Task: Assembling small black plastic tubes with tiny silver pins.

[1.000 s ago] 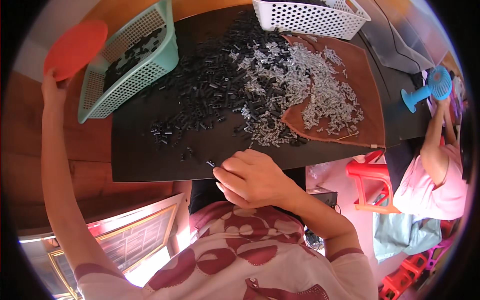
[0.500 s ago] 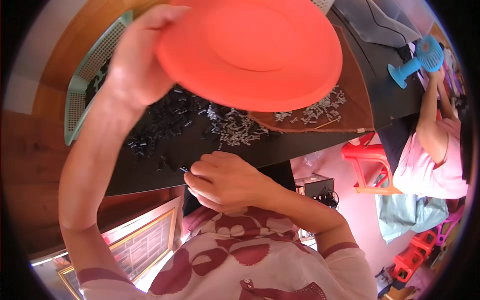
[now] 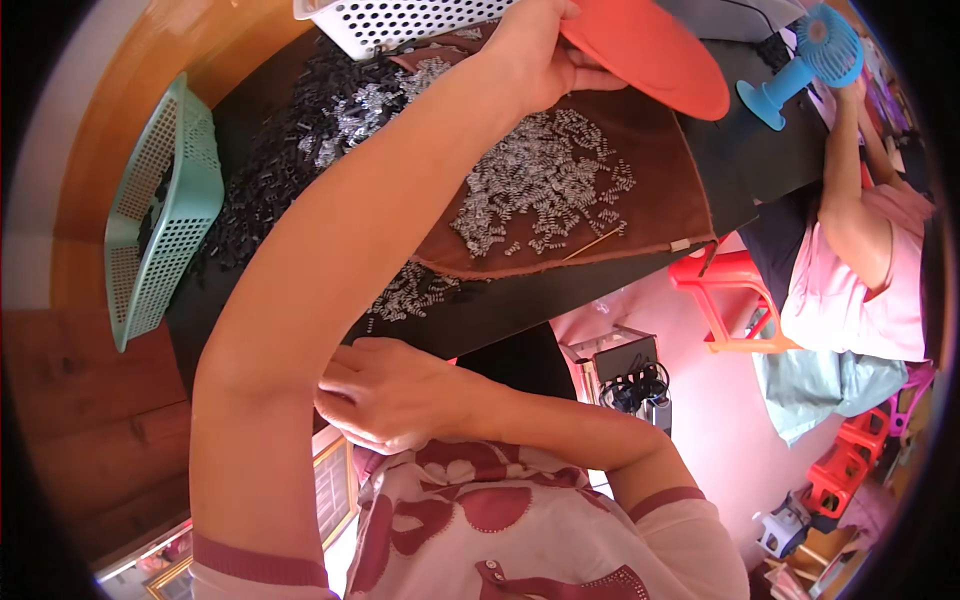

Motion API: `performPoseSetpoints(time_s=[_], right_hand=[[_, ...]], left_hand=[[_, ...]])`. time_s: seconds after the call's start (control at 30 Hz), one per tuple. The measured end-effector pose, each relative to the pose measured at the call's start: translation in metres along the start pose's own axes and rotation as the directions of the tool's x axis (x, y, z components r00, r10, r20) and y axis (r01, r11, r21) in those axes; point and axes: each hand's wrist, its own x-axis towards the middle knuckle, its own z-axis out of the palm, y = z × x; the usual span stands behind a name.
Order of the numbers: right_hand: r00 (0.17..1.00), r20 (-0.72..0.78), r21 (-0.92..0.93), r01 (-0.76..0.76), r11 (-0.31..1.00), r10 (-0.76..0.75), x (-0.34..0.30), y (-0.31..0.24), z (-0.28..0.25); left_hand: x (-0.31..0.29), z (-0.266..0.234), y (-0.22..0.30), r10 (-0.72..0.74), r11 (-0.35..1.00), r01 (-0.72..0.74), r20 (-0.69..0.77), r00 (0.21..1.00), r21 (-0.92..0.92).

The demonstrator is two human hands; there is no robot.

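Note:
My left hand (image 3: 545, 60) is raised over the far part of the table, its fingers closed on the edge of a round red plastic plate (image 3: 655, 55), which is tilted and cut off by the top of the picture. Beneath it, a pile of small silver springs (image 3: 540, 180) lies on a brown cloth (image 3: 655, 185). My right hand (image 3: 395, 390) is at the table's near edge with its fingers curled; the left forearm partly covers the fingertips, so what they hold is hidden. More springs (image 3: 415, 290) and many small black parts (image 3: 265, 190) lie beside the left forearm.
A green basket (image 3: 200, 170) stands at the left of the dark table (image 3: 520, 310), a white basket (image 3: 375, 25) at the back. A blue fan (image 3: 795, 75) stands at the right, near another person's arm (image 3: 850, 220). Red stools (image 3: 730, 285) are at the right, and a thin stick (image 3: 597, 242) lies on the cloth.
My left hand has carried the red plate away to the right, uncovering the springs and the white basket. The right hand has shifted slightly left. The view has shifted too.

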Motion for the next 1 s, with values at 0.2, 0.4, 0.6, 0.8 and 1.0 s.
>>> performPoseSetpoints(time_s=[0.2, 0.4, 0.6, 0.8, 1.0], right_hand=[[0.999, -0.017, -0.08, 0.031, 0.996, -0.033, 0.0, 0.002, -0.003], [1.0, 0.002, -0.028, 0.009, 1.0, -0.009, 0.004, -0.002, 0.003], [0.998, 0.063, -0.044, -0.023, 0.999, 0.026, 0.011, -0.005, -0.005], [0.998, 0.043, -0.146, 0.042, 0.988, -0.036, 0.013, -0.004, -0.002], [0.992, -0.125, -0.142, -0.031, 0.989, 0.014, 0.028, -0.057, -0.055]], left_hand=[[0.029, 0.02, -0.01, 0.039, 0.998, -0.035, 0.084, 0.996, -0.044], [0.037, -0.016, -0.025, 0.454, 0.782, -0.537, 0.301, 0.839, 0.316], [-0.023, -0.031, 0.011, 0.283, 0.799, -0.241, 0.01, 0.959, 0.552], [-0.142, -0.05, 0.047, 0.471, 0.608, -0.265, -0.072, 0.879, 0.748], [-0.366, -0.145, 0.031, 0.746, 0.528, -0.432, -0.155, 0.648, 0.731]])
